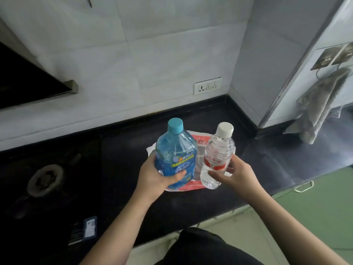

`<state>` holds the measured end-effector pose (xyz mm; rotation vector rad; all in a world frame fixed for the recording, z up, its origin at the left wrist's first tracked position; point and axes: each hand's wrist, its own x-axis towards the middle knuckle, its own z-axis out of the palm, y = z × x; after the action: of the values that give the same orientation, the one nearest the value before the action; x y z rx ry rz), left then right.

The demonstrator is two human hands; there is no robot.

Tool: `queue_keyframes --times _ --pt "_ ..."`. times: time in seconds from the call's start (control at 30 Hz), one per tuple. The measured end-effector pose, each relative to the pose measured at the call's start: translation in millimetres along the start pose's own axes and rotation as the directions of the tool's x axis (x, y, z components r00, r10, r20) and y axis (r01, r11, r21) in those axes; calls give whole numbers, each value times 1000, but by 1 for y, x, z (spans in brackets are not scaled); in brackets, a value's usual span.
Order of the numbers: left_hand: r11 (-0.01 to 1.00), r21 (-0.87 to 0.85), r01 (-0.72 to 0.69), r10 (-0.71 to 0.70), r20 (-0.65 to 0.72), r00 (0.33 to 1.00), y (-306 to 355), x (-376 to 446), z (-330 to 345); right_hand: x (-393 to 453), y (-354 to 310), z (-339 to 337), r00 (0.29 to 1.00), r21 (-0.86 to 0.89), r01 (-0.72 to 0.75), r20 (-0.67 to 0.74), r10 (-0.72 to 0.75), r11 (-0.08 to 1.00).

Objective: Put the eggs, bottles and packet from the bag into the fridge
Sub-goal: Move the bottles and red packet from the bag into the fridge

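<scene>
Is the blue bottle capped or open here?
Capped. The blue bottle, gripped by the left hand, has its light blue cap seated on the neck.

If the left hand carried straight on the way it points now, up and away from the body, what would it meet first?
Probably the tiled wall behind the black counter. The left hand grips the blue bottle, and nothing stands between them, though depth is unclear.

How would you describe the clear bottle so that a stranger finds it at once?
Look above the black countertop, where two hands hold bottles over a red-and-white packet. The clear bottle is in the right hand. Unlike the blue bottle, it has a white cap and red label.
</scene>
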<state>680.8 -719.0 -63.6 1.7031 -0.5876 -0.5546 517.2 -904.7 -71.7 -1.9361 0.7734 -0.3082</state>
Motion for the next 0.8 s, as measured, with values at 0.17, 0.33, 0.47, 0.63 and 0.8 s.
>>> queue_keyframes --times 0.17,0.33,0.47,0.63,0.8 --pt "998 -33 58 -60 -73 996 3 -28 23 -23 14 -39 993 -14 91 75 -90 996" --pt "996 2 87 -86 -178 980 4 -66 41 -32 30 -51 977 -30 141 166 -134 990" --pt "991 22 133 -123 -261 958 -1 -99 43 -34 33 -38 959 8 145 245 -143 989" --pt "979 65 194 -149 -424 894 -4 -148 26 -36 20 -5 897 41 200 395 -200 979" --pt "974 17 225 -173 -581 795 -4 -199 4 -45 -2 35 814 54 272 520 -259 961"
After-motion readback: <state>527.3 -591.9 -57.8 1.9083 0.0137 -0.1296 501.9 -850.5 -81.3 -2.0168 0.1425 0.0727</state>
